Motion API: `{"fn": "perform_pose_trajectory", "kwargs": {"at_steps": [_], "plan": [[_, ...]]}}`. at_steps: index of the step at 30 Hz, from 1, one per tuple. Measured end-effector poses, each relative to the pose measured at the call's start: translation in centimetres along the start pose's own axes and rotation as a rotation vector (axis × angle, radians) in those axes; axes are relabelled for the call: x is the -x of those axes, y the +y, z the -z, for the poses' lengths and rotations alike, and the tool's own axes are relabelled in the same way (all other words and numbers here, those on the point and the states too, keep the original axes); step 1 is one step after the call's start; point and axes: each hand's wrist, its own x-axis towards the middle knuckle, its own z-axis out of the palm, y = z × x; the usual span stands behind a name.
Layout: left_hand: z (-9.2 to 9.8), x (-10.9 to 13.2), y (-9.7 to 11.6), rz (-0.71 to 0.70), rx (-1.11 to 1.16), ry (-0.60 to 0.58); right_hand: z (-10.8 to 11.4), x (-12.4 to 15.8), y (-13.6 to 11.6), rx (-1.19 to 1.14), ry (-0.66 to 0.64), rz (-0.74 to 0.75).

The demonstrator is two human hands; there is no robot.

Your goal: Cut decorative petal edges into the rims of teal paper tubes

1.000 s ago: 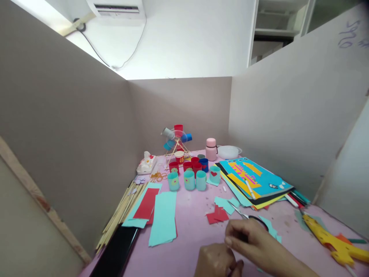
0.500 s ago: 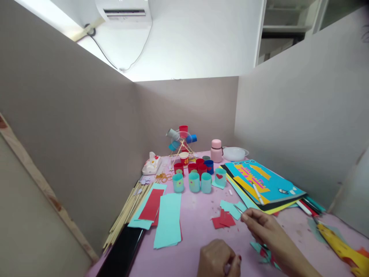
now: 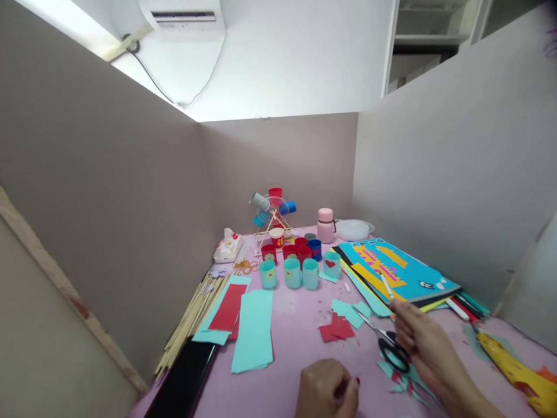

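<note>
At the bottom centre my left hand (image 3: 328, 388) rests on the pink table, its fingers curled; whatever it may hold is hidden. To the right, my right hand (image 3: 420, 342) is raised beside black-handled scissors (image 3: 394, 354), fingers extended and nothing visible in them. The scissors lie on the table, blades pointing up-left over light blue paper pieces (image 3: 343, 310). Red paper scraps (image 3: 337, 330) lie left of the blades. Small blue and red cuttings (image 3: 402, 380) are under the handles. My right fingertips are near a white pen (image 3: 386, 286) on the blue pad (image 3: 404, 267).
Light blue paper cups (image 3: 292, 273) and red cups (image 3: 304, 255) stand mid-table before a small Ferris wheel model (image 3: 274, 212). Paper strips (image 3: 253, 334), sticks (image 3: 187, 322) and a black phone (image 3: 180, 380) lie left. A yellow glue gun (image 3: 517, 371) lies right.
My right hand has let go of the scissors and moved slightly right and up, its fingers now stretched toward the pen. The left hand has barely moved.
</note>
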Motion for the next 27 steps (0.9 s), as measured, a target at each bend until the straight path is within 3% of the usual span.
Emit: {"fn": "perform_pose_trajectory", "kwargs": {"at_steps": [2,6,10,14,18,20,22,24,27], "plan": [[-0.1,0.1,0.1,0.016,-0.003,0.000,-0.1,0.7,-1.6,-0.077,0.018,0.050],[-0.3,0.1,0.4,0.023,-0.017,0.033,-0.8,3.2,-2.6,0.045,-0.127,0.151],[-0.3,-0.2,0.6,0.011,-0.011,0.036,-1.4,4.1,-0.6,0.223,-0.181,0.156],[-0.2,-0.5,0.6,0.004,0.011,0.015,-1.1,3.1,2.3,0.225,-0.109,0.064],[-0.3,-0.5,0.6,0.026,0.027,0.006,-0.3,0.8,3.0,-0.005,-0.007,-0.082],[-0.4,-0.5,0.6,0.044,0.031,0.005,0.2,-0.7,1.3,-0.249,0.034,-0.174],[-0.5,-0.4,0.6,0.054,0.036,0.001,0.5,-1.5,-1.7,-0.309,0.047,-0.174],[-0.5,-0.4,0.6,0.059,0.042,-0.005,0.5,-1.0,-4.9,-0.428,0.027,-0.085],[-0.4,-0.3,0.7,0.068,0.052,-0.015,-0.2,2.1,-7.5,-0.467,-0.139,0.135]]}}
